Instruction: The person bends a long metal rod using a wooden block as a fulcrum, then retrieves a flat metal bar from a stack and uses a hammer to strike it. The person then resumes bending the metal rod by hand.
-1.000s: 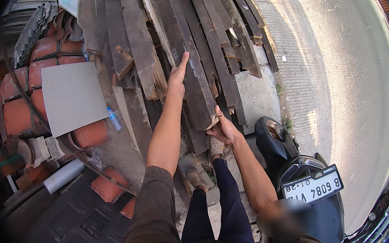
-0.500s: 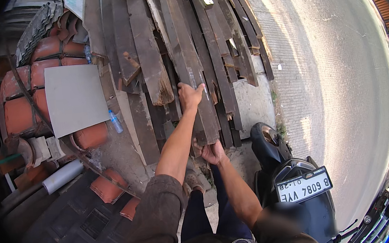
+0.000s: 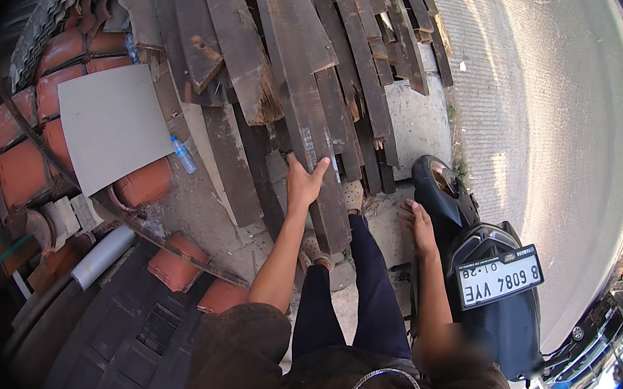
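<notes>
A long dark wooden beam (image 3: 314, 130) runs toward me from the stack, its near end jutting out above my feet. My left hand (image 3: 306, 185) is closed around it a little short of that end, thumb lying over the top face and fingers at the left edge, partly hidden. My right hand (image 3: 418, 224) is off the beam, out to the right beside the motorbike's wheel. Its fingers are slightly curled and apart, and nothing shows in them. The other weathered planks (image 3: 243, 65) lie lengthwise under and beside the held beam, several with broken or splintered ends.
A parked black motorbike (image 3: 502, 334) stands close at my right, with the paved road (image 3: 536, 95) beyond. To the left are orange roof tiles (image 3: 23, 160), a grey flat sheet (image 3: 113, 128), a plastic bottle (image 3: 183, 155), a white pipe (image 3: 104, 258) and a dark panelled door (image 3: 100, 346).
My right hand has let go of the beam's near end and moved right. The beam has come nearer to me, with my left hand still on it.
</notes>
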Available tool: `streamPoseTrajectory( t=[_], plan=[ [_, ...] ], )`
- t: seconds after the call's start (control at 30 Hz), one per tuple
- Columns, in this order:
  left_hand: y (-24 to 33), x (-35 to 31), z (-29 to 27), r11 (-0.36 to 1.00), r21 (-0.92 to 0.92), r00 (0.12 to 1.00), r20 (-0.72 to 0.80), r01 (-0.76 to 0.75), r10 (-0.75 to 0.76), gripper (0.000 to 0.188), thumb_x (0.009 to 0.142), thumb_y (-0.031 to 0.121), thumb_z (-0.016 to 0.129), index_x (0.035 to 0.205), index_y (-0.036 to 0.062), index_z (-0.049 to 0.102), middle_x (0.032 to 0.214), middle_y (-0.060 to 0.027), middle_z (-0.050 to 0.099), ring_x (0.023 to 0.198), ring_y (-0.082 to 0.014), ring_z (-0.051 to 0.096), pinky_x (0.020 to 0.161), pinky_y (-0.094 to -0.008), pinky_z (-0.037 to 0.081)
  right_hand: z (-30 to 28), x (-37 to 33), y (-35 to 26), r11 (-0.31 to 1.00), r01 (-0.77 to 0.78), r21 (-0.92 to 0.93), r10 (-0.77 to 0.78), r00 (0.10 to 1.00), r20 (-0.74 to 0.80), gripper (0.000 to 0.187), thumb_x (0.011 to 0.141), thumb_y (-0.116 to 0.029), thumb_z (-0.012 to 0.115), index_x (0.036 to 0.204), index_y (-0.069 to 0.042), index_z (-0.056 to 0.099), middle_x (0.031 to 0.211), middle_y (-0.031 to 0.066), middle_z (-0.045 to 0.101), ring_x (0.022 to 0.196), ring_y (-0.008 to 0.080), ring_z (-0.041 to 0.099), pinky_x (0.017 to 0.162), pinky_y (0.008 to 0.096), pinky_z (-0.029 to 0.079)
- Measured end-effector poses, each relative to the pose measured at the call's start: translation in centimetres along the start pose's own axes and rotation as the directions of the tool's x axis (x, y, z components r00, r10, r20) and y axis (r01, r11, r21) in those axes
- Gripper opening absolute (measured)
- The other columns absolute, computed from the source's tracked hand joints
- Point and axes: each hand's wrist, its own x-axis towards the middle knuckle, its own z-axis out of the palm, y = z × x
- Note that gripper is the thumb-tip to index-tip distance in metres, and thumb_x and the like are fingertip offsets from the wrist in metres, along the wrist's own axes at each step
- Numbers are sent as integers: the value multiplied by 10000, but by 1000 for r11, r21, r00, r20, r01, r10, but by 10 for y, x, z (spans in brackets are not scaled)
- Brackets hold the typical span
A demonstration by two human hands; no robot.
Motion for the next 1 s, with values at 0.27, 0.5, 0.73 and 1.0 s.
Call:
streamPoseTrajectory(
  t=[0.27,0.5,0.73,1.0],
  plan=[
    [-34,-115,-3,995,-66,996,49,72,-68,614,799,336,742,1154,-50,421,1053,-285,619,983,-445,619,853,-463,484,96,1,-53,965,173,-199,-133,971,197,601,999,-483,418,1271,38,541,1209,145,608,1080,229,589,916,347,459],
    [-54,-219,41,994,-98,993,114,47,-36,667,814,333,724,1197,-68,353,1096,-327,572,1007,-498,576,854,-502,470,148,-2,-76,972,-178,-155,208,957,203,997,868,-775,342,1348,90,461,1313,237,526,1210,314,515,1039,397,378],
    [-121,-306,56,968,-208,847,532,140,-8,674,878,427,674,1240,-37,346,1137,-259,592,1004,-318,648,901,-376,489,80,-91,-20,943,-161,-292,209,967,142,1068,843,-808,328,1411,97,360,1419,241,430,1320,342,403,1100,366,295],
    [-168,-232,-6,949,-263,958,268,175,-102,710,913,594,526,1235,-37,485,1159,-191,589,1084,-234,582,933,-344,456,34,-173,112,939,-197,-282,225,972,71,1081,847,-808,310,1274,170,488,1297,309,521,1253,342,486,1057,372,351]
  ],
)
